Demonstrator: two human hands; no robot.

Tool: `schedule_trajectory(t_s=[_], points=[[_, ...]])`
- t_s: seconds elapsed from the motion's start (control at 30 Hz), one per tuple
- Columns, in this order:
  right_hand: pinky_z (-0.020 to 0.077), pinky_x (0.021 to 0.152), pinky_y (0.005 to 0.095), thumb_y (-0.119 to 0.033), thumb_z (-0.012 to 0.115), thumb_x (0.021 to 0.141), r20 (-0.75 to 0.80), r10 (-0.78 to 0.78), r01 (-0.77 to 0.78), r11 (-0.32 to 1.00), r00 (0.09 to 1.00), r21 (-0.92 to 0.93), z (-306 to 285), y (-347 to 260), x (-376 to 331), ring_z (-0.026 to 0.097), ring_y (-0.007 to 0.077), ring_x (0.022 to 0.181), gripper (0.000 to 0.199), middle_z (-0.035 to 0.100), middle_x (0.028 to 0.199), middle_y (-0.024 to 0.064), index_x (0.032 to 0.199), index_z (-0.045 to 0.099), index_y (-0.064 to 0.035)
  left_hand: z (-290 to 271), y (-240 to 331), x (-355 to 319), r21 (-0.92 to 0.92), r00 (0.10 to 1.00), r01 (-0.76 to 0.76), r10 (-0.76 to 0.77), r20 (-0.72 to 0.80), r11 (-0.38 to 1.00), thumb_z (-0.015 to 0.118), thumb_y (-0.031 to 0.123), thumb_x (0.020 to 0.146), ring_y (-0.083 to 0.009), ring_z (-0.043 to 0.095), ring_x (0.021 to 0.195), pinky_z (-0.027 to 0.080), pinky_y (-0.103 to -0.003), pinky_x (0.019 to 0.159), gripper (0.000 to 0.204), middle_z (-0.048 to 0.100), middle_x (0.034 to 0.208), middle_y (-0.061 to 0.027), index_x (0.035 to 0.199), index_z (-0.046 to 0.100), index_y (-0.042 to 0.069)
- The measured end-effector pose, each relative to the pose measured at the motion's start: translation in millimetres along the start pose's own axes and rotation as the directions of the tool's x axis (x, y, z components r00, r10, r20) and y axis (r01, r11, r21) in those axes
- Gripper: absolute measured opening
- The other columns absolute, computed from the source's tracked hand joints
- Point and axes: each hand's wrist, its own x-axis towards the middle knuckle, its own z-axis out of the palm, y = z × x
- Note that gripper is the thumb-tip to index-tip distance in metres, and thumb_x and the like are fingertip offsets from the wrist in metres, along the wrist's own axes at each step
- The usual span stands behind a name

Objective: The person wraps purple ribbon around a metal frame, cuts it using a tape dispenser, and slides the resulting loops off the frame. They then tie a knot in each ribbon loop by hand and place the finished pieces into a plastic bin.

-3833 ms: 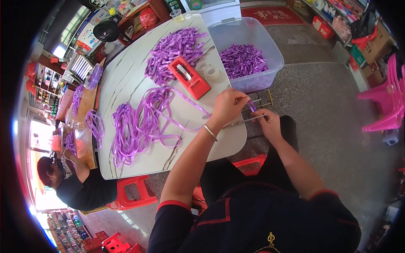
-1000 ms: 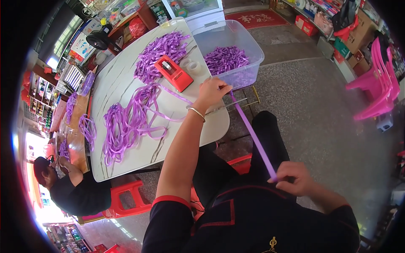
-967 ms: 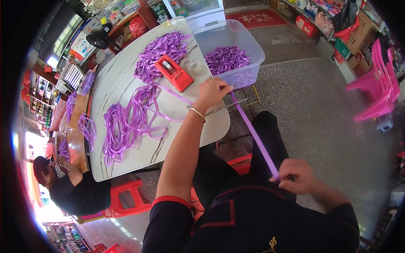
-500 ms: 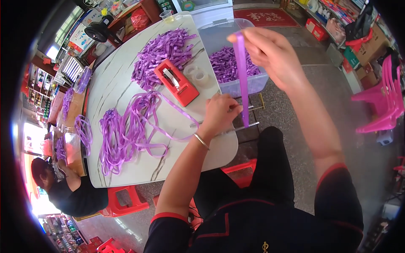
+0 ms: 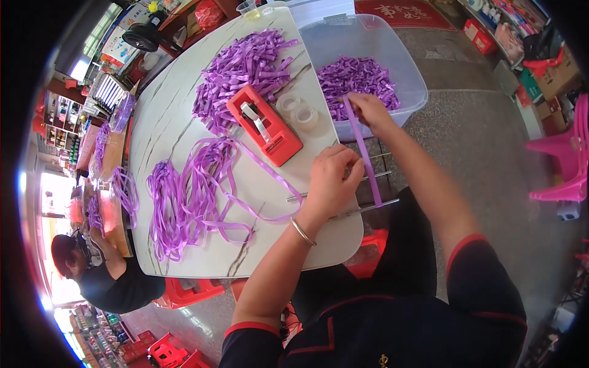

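Observation:
My right hand (image 5: 372, 115) pinches the upper part of a purple ribbon (image 5: 363, 146), which runs down in a taut strip to two thin metal rods (image 5: 386, 203) jutting past the table edge. My left hand (image 5: 333, 179) is over the edge above the rods, fingers curled; whatever it grips is hidden under it. A loose strand from the bundle of long purple ribbons (image 5: 184, 208) runs toward my left wrist. Beyond lies a red tape dispenser (image 5: 270, 129), with clear tape rolls (image 5: 304, 115) beside it and a heap of short purple ribbon loops (image 5: 245, 73) behind.
A clear plastic bin (image 5: 408, 67) holding many purple loops stands right of the marbled white table (image 5: 165, 116). A plastic cup (image 5: 248, 9) is at the far edge. At left another person (image 5: 110, 276) sits near more ribbons. Red stools (image 5: 190, 291) and pink chairs (image 5: 561, 159) stand around.
My right hand has come down from high above the bin to near its front edge, still holding the ribbon. My left hand remains by the rods. The whole view has shifted slightly.

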Motion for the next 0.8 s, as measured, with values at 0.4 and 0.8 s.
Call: schedule_trajectory(t_s=[0.4,0.8], points=[[0.0407,0.059,0.0236,-0.029,0.054,0.088,-0.029,0.377,-0.361,0.858,0.926,-0.365,-27,122,-207,0.049,0.0067,0.064,0.029,0.056,0.07,-0.0006,0.095,0.066,-0.0041,-11,6,-4,0.179,0.973,-0.191,0.162,0.166,0.965,0.074,0.022,0.064,-0.0227,0.049,0.073,0.04,-0.034,0.064,0.02,0.055,0.074,-0.0053,0.076,0.067,0.007],[0.0377,0.049,0.0221,-0.008,0.059,0.082,0.067,0.048,-0.021,0.931,0.997,-0.365,7,1,-345,0.049,0.0057,0.057,0.012,0.059,0.067,0.0027,0.09,0.065,-0.0015,-7,4,-5,0.208,0.96,-0.252,0.216,0.178,0.945,0.079,0.025,0.056,-0.0231,0.05,0.074,0.041,-0.034,0.065,0.03,0.056,0.077,-0.005,0.076,0.066,0.008]])
